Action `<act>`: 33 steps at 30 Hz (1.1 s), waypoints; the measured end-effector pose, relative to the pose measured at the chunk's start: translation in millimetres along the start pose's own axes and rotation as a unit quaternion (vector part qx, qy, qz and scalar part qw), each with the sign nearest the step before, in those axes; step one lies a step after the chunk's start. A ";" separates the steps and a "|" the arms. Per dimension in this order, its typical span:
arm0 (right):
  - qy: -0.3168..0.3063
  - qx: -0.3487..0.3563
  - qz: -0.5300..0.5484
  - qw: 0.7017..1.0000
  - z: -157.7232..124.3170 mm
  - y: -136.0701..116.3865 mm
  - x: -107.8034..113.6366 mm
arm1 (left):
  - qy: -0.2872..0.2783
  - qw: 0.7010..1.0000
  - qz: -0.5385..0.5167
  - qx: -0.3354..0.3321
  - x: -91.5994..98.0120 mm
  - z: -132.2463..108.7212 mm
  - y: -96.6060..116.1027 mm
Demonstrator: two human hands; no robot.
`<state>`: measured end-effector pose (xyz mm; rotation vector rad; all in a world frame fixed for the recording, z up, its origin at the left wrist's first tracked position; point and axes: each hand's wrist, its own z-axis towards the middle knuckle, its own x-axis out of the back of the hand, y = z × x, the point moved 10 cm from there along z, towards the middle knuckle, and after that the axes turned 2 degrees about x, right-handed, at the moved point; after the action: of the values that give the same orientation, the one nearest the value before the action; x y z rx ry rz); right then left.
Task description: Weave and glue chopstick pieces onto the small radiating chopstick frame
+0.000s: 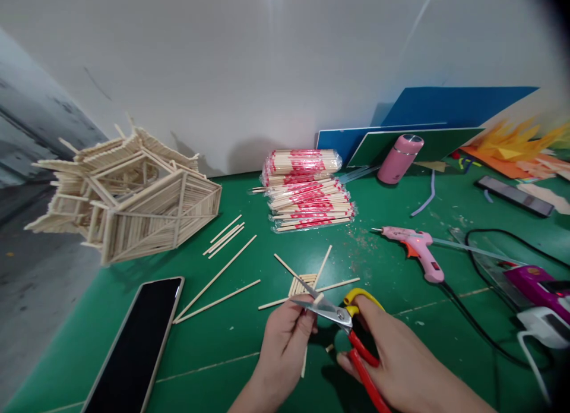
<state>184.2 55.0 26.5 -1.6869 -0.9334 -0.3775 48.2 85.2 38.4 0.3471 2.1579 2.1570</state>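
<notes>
My left hand (285, 336) is closed around a thin wooden stick (304, 364), with one end poking out above the fingertips and the other below the hand. In my right hand (396, 353) is a pair of scissors (341, 315) with red and yellow handles. Its blades are parted around the upper end of the stick, close to my left fingertips. Just beyond the blades, several short sticks lie side by side in a small panel (305, 284), with longer sticks crossing around it. A tiny wooden offcut (329, 347) lies between my hands.
A stick-built model (142, 205) stands at left, above a phone (138, 341) and loose sticks (218, 279). Wrapped chopstick packs (307, 205) lie at the back. Rightward are a pink bottle (401, 158), a pink glue gun (416, 246) with a cord, and another phone (514, 195).
</notes>
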 end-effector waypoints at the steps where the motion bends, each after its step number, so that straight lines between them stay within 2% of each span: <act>1: -0.002 -0.004 -0.002 1.000 -0.3 0.4 0.8 | -0.007 1.000 -0.022 0.012 -0.9 0.9 -1.6; 7: -0.015 0.006 0.016 1.000 -1.6 0.2 0.8 | -0.063 0.986 -0.132 0.077 -11.6 3.8 -9.4; 11: -0.033 0.004 0.024 0.999 -2.8 2.7 -2.1 | -0.063 0.986 -0.134 0.080 -10.8 4.0 -9.5; 27: -0.016 -0.004 0.029 0.999 -4.5 7.6 -6.2 | -0.091 0.970 -0.202 0.103 -20.5 -0.3 -27.4; 33: -0.007 0.004 0.020 1.000 -3.5 9.2 -5.7 | -0.071 0.969 -0.213 0.103 -18.1 1.2 -28.4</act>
<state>188.1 48.9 17.7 -1.6995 -0.9085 -0.3353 63.0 82.9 8.2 0.0365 2.1400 1.6371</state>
